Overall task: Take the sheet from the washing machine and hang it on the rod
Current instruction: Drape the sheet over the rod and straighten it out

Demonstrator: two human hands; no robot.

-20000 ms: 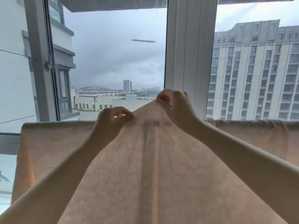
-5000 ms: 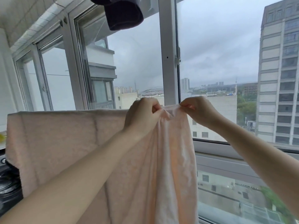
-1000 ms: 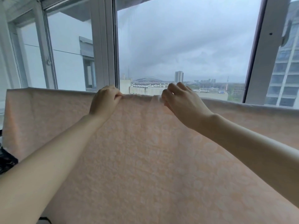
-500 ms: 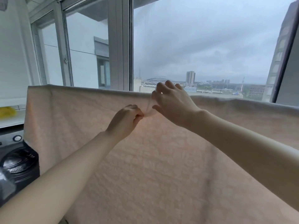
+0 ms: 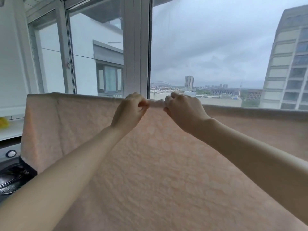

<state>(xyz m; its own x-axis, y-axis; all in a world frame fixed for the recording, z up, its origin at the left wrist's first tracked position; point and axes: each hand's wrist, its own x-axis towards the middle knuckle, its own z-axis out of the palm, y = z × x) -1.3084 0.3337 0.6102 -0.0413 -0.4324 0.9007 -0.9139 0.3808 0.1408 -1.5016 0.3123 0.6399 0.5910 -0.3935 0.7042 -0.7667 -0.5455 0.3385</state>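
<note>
- The peach sheet (image 5: 166, 172) is already draped over the rod, which lies hidden under the sheet's top fold; it spreads from far left to the right edge, in front of the window (image 5: 208, 47).
- The left hand (image 5: 129, 112) and right hand (image 5: 182, 110) each pinch the top fold, close together, a small bunched ridge of cloth between them.
- To do it well, draw the hands apart along the rod so the bunch flattens, keeping both sides hanging evenly.
- Half a second ago the left hand sat lower on the cloth; now it has risen level with the right, seemingly gathering that ridge.
</note>
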